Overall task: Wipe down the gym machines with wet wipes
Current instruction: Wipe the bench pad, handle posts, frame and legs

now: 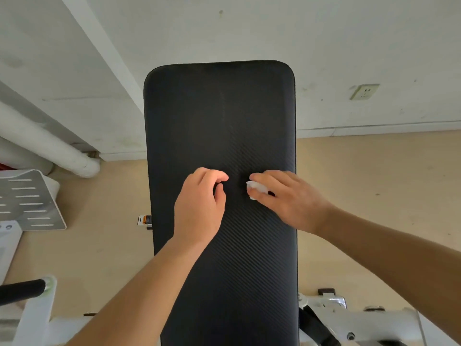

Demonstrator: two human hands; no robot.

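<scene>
A long black padded bench (219, 116) with a ribbed surface runs up the middle of the view. My right hand (289, 198) hovers over its right half and pinches a small crumpled white wet wipe (254, 189) between thumb and fingers. My left hand (202, 203) is just to the left of it over the pad, fingers curled in with the thumb against the forefinger, and I see nothing in it. A narrow gap of bare pad separates the two hands.
A white metal footplate (30, 201) with slots stands at the left, a black-gripped handle (22, 290) below it. White machine frame parts (349, 318) lie at the lower right. A white pipe (50, 146) and a wall with a socket (364, 91) are behind; tan floor on both sides.
</scene>
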